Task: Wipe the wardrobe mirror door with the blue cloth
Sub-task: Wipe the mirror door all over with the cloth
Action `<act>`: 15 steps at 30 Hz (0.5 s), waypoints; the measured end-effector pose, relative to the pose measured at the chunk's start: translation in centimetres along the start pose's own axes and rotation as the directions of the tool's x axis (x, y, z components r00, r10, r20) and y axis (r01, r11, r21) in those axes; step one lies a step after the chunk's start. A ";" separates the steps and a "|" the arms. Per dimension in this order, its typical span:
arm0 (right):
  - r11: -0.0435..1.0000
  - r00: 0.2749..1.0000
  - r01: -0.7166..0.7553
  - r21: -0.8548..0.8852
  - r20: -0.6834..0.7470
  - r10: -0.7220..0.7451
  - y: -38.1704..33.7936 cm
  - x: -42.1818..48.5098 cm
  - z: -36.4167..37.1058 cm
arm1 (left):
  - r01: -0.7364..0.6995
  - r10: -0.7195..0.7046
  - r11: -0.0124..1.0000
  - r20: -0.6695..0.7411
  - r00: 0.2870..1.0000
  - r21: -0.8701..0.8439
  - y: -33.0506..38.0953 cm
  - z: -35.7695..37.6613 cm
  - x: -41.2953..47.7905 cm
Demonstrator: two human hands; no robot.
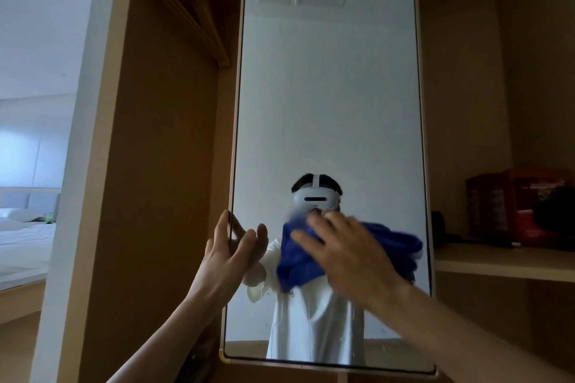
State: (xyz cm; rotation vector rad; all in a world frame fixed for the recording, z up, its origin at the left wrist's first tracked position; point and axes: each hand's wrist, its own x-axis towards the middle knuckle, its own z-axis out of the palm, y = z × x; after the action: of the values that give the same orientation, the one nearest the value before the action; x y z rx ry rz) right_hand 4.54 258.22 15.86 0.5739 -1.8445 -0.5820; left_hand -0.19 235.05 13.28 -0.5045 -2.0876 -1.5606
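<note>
Our two bare forearms reach up from the bottom of the view to the tall, wood-framed wardrobe mirror door (329,102). We hold its left edge with our left hand (228,253), the thumb on the outer side and the lightly bent fingers on the glass. That grip seems meant to keep the swung-open door from moving away under pressure.

Our right hand (345,255) lies flat with its fingers spread, palm pressing the crumpled blue cloth (298,267) against the lower middle of the glass. It clutches nothing; a broad, flat press like this spreads the fabric. The cloth is bunched, spilling out to the left of the hand and towards the door's right edge. Hand and cloth are motion-blurred, so we judge a stroke is under way. A few small specks, perhaps droplets, show on the glass below the cloth.

Pale wooden hangers (193,15) hang on the rail inside the wardrobe to the left, and a dark red box (525,205) sits on the light wooden shelf (497,261) to the right.

As for writing, the box carries print, but it is too blurred to read. We can make out no brand on the white headset (315,199) reflected in the mirror.
</note>
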 end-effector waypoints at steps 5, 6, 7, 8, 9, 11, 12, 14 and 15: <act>0.968 0.970 -0.239 -0.071 -0.073 0.234 6.4 2.9 -2.6 | -0.002 0.002 1.000 0.003 1.000 0.004 -0.3 0.3 0.0; 0.966 0.965 -0.254 -0.055 -0.080 0.250 6.6 2.7 -2.6 | 0.003 -0.003 1.000 -0.002 1.000 0.010 -0.4 0.4 -0.2; 0.968 0.966 -0.250 -0.035 -0.078 0.247 6.3 2.3 -2.4 | 0.004 -0.003 1.000 -0.009 1.000 0.015 -0.6 0.4 -0.3; 0.973 0.971 -0.229 -0.015 -0.068 0.227 5.4 1.5 -1.9 | 0.009 -0.009 1.000 -0.012 1.000 0.022 -0.7 0.4 -0.5; 0.980 0.979 -0.197 0.001 -0.057 0.197 4.1 0.5 -1.2 | 0.010 -0.009 1.000 -0.011 1.000 0.026 -0.8 0.4 -0.6; 0.991 0.992 -0.125 0.037 -0.015 0.126 1.4 -2.0 0.3 | 0.017 -0.016 0.999 -0.008 1.000 0.034 -0.8 0.5 -0.6; 0.995 0.996 -0.090 0.049 0.020 0.089 0.4 -3.0 0.9 | 0.022 -0.022 0.999 -0.009 1.000 0.041 -0.7 0.6 -0.6; 0.998 0.996 -0.047 0.043 0.078 0.044 -0.3 -4.1 1.7 | 0.026 -0.026 0.998 -0.006 1.000 0.062 -0.4 0.9 -0.4; 0.999 0.996 -0.044 0.032 0.083 0.041 -0.1 -4.1 1.8 | 0.027 -0.027 0.997 -0.002 1.000 0.068 -0.2 1.1 -0.3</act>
State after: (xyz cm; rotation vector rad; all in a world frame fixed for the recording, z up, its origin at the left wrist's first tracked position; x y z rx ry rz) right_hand 4.16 260.98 12.32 0.5382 -1.9426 -0.5543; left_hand -0.26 236.03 12.67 -0.4524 -2.1470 -1.4988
